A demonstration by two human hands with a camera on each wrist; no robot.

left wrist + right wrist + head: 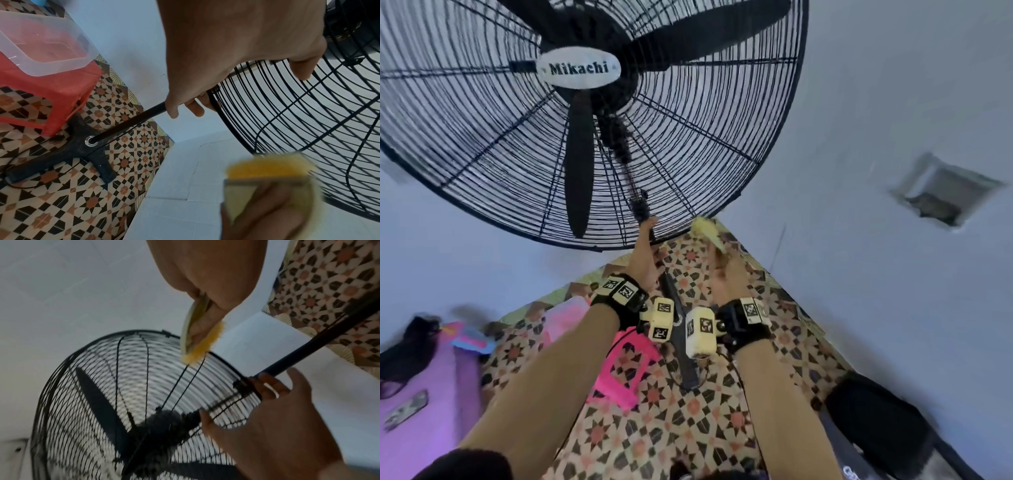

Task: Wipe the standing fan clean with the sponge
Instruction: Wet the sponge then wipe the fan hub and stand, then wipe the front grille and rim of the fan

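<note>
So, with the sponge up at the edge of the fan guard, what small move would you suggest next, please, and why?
Probably slide the yellow sponge along the black wire fan guard rim. The right hand pinches the sponge with its edge at the lower rim, while the left hand grips the guard's bottom beside the black pole, steadying it. The rest of the rim likely remains to be wiped.

Fan grille [688,164] cut off; sponge [267,172] blurred.

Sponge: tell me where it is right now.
The sponge is gripped in the right hand, pressed against the lower rim of the fan guard, just right of the left hand steadying the fan at its pole.
</note>
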